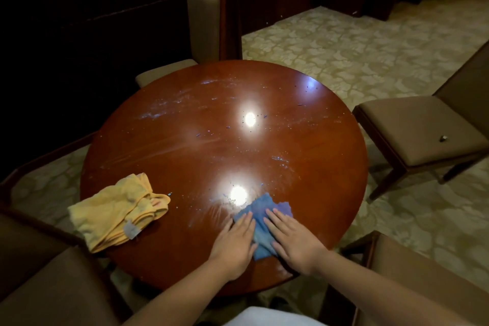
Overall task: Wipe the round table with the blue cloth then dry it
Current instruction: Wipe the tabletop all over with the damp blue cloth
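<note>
Nearest the person, both hands lie flat on the blue cloth [264, 222] at the near edge of the round desk [317, 140]. The left hand [235, 243] presses the cloth's left part with fingers straight and together; the right hand [293, 238] presses its right part the same way. Neither grip closes around the fabric: each is spread wide, bearing down, not pinching. The cloth is crumpled, its far corners showing beyond the fingertips. To the left, well apart from the hands, a yellow cloth [119, 209] lies folded loosely at the desk's near-left edge, untouched; it is presumably the drying cloth. Toward the middle, faint streaks cross the polished top, which suggests wiping has begun there. Farther on, whitish smears and small dark specks show around the two lamp reflections and toward the far rim, so that area appears unfinished. Judgement: the wiping step is under way, with the far half still to be covered; the drying step has not begun. Chairs [412, 124] stand around the desk on patterned carpet.
</note>
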The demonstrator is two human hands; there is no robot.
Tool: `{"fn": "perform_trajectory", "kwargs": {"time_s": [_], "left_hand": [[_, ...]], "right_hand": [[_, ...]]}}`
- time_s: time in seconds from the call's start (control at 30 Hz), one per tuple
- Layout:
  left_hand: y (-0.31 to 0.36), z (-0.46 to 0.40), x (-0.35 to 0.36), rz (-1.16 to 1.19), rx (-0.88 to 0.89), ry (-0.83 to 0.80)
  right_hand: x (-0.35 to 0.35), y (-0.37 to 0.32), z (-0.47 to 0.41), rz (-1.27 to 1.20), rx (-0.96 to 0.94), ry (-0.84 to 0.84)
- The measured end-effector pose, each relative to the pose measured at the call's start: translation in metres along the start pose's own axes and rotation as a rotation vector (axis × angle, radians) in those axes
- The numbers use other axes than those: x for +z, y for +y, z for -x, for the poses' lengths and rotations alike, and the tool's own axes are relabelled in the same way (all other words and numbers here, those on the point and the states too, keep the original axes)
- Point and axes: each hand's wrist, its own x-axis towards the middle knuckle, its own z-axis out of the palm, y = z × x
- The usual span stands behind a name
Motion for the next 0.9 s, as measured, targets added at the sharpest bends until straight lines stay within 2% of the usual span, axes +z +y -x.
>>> {"fn": "perform_trajectory", "kwargs": {"time_s": [0.17,0.3,0.4,0.5,0.57,0.6,0.7,0.73,0.8,0.87,0.9], "left_hand": [[-0.001,0.009,0.012,-0.116,0.034,-0.086],[-0.019,-0.023,-0.002,-0.196,-0.035,-0.105],[-0.022,-0.026,-0.016,-0.224,-0.004,-0.143],[-0.01,-0.003,-0.009,-0.171,0.043,-0.12],[-0.005,0.005,-0.004,-0.134,0.032,-0.122],[-0.007,0.001,-0.005,-0.129,0.011,-0.127],[-0.023,-0.024,-0.018,-0.127,-0.076,-0.145],[-0.029,-0.029,-0.021,-0.13,-0.087,-0.153],[-0.033,-0.026,-0.024,-0.141,-0.074,-0.166],[-0.03,-0.009,-0.019,-0.155,-0.034,-0.156],[-0.028,0.0,-0.014,-0.169,-0.001,-0.141]], "right_hand": [[0.022,0.0,0.011,0.05,-0.054,0.046],[0.003,0.009,-0.029,0.152,0.084,0.012],[-0.001,0.002,-0.028,0.191,0.126,0.007],[0.019,-0.009,-0.002,0.128,0.031,0.103],[0.03,-0.008,-0.001,0.139,-0.01,0.08],[0.026,-0.006,-0.011,0.112,0.016,0.013],[0.002,-0.006,-0.051,0.217,0.055,0.017],[0.003,-0.005,-0.059,0.254,0.028,0.072],[0.001,-0.01,-0.057,0.241,-0.001,-0.007],[0.006,-0.014,-0.036,0.22,-0.028,0.045],[0.014,-0.016,-0.026,0.174,-0.013,0.007]]}}
